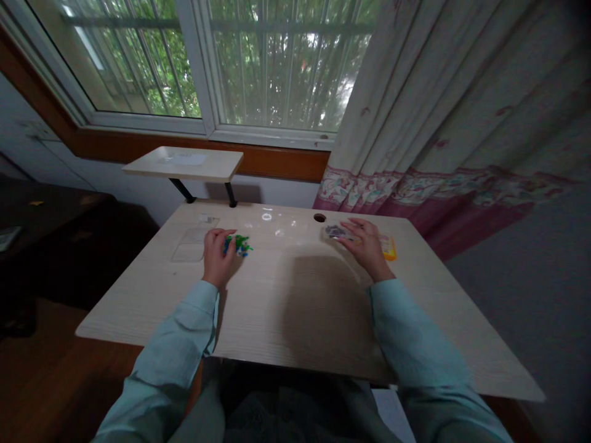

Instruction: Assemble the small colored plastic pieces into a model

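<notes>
My left hand (217,253) rests on the pale wooden table (295,307), its fingers curled around a small cluster of blue and green plastic pieces (239,245). My right hand (364,244) lies over to the right with fingers stretched out, touching a small clear packet of dark bits (336,232). A yellow-orange box (388,247) peeks out from behind that hand. Both arms wear light blue sleeves.
A clear flat lid or tray (191,245) lies left of my left hand. A round cable hole (319,217) sits near the table's far edge. A small raised shelf (184,163) stands below the window. Curtains (438,123) hang at right; a dark cabinet (46,221) is at left.
</notes>
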`<action>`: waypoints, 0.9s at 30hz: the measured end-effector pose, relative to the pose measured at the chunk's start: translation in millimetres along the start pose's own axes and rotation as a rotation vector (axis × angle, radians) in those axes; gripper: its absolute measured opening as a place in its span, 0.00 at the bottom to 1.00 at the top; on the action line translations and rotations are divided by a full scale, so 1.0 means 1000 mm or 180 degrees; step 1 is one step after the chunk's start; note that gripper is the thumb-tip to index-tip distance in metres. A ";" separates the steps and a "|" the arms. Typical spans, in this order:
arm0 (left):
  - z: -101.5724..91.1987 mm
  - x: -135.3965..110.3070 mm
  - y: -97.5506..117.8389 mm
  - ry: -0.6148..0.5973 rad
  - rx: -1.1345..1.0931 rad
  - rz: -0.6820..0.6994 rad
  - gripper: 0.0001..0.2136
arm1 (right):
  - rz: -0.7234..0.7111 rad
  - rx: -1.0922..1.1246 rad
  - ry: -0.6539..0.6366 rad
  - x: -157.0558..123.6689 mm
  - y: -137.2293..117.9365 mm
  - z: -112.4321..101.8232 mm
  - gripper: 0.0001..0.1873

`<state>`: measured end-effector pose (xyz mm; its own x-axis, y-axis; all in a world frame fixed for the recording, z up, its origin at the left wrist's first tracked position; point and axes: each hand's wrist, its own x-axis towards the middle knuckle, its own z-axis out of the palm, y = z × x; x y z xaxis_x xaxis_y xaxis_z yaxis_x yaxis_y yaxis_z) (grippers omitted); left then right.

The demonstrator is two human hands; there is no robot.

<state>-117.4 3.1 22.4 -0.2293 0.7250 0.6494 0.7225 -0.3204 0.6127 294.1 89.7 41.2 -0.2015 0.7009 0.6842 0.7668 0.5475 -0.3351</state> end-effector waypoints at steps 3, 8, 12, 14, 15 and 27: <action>0.006 -0.002 -0.006 -0.0153 -0.0031 0.0071 0.12 | -0.0349 0.0390 -0.0304 0.006 -0.043 0.033 0.24; 0.009 -0.005 -0.029 -0.0221 0.0003 0.0145 0.13 | -0.0264 0.0887 -0.0467 0.009 -0.096 0.093 0.22; 0.016 -0.005 -0.052 -0.0305 -0.0122 0.0085 0.14 | -0.0091 0.0852 -0.0375 0.012 -0.119 0.130 0.22; 0.021 -0.005 -0.062 -0.0357 -0.0141 -0.0004 0.15 | -0.0018 0.0787 -0.0354 0.013 -0.126 0.143 0.23; 0.023 -0.004 -0.066 -0.0376 -0.0138 -0.0030 0.15 | 0.0013 0.0762 -0.0354 0.014 -0.130 0.149 0.23; 0.045 0.009 -0.060 -0.0974 0.0648 0.0113 0.21 | 0.0337 0.0786 -0.0058 0.010 -0.157 0.175 0.24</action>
<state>-133.6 56.1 -29.3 -0.0183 0.8743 0.4850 0.8485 -0.2431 0.4702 64.9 90.7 -12.8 -0.1406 0.7670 0.6260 0.6126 0.5641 -0.5536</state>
